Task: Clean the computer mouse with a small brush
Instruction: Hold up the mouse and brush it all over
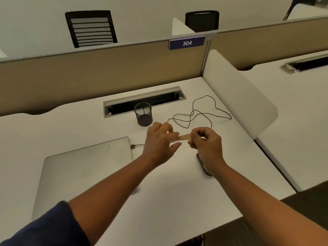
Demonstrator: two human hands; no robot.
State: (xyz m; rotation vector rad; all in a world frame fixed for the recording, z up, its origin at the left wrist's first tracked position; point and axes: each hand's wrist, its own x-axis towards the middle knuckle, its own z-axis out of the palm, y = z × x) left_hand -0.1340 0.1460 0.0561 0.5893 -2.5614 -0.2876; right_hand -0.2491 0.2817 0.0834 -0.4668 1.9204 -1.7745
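Desk (99,125) is white, boxed in: tan partition (106,68) along the back w/ a blue "304" sign (187,43), a white rounded divider (236,96) on the right side. Front edge and right corner fall off to dark floor. Open desktop mostly in front of the hands and btwn the forearms; left part is taken by a closed grey laptop (85,171), a plug in its right edge.

Near the back, a cable slot (143,102) w/ its lid up; a black mesh cup (143,114) stands just in front of it. A thin black cable (195,112) loops loose over the right-back area. Two dark chairs beyond the partition.

Both hands are up over the desk centre. Right hand (206,144) is curled, pinching one end of a slim tan wooden stick, the brush (183,137); bristles not visible. Left hand (160,139) holds the other end btwn fingertips, thumb spread loose below. The mouse (201,163) is dark, flat on the desk, mostly hidden under the right wrist — only its left edge shows.
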